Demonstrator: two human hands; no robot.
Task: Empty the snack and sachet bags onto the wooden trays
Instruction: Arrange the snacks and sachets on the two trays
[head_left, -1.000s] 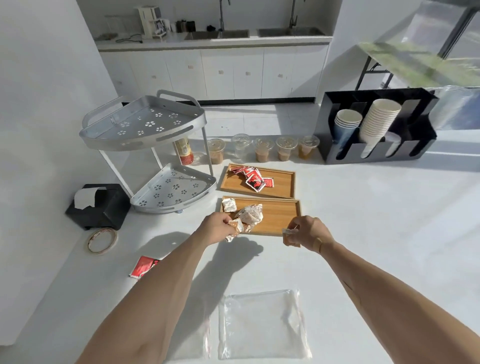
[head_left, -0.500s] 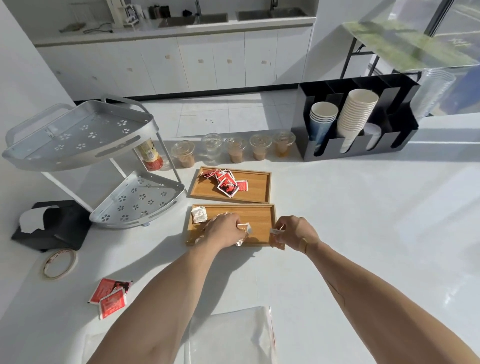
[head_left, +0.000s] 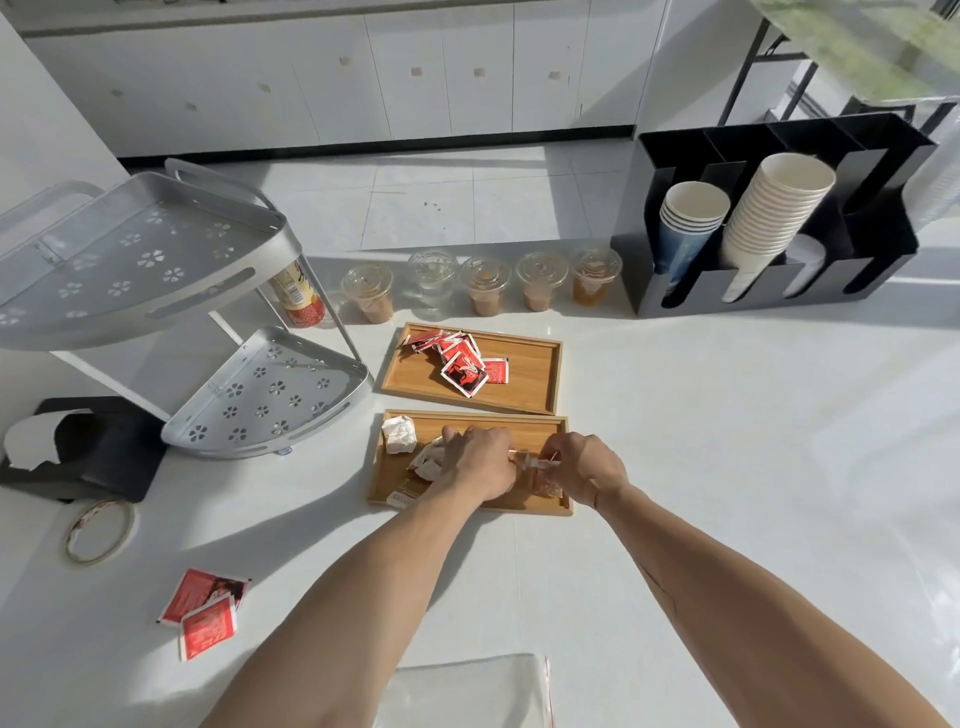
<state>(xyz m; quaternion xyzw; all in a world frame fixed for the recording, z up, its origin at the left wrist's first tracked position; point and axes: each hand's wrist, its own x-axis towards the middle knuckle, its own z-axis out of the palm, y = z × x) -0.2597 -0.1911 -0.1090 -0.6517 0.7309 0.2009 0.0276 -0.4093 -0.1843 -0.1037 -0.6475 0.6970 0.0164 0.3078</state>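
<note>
Two wooden trays lie on the white counter. The far tray (head_left: 535, 384) holds several red sachets (head_left: 462, 364). Over the near tray (head_left: 467, 423) are both my hands. My left hand (head_left: 480, 462) rests curled on a heap of pale wrapped snacks (head_left: 428, 462). My right hand (head_left: 584, 467) pinches a small wrapped snack (head_left: 540, 462) close to the left one. One pale snack (head_left: 399, 435) sits alone at the tray's far left corner. An empty clear bag (head_left: 467, 691) lies flat at the near edge. Two red sachets (head_left: 205, 610) lie loose on the counter to the left.
A grey two-tier corner rack (head_left: 156, 291) stands at left, with a black tissue holder (head_left: 88, 452) and a tape roll (head_left: 98, 530) near it. Several lidded plastic cups (head_left: 483, 286) line the counter's far edge. A black cup dispenser (head_left: 769, 223) stands at right.
My hands moved forward from the near tray's front edge onto the tray. The left hand lowered its handful of snacks onto the tray. The view shifted right and down, so a second loose sachet shows.
</note>
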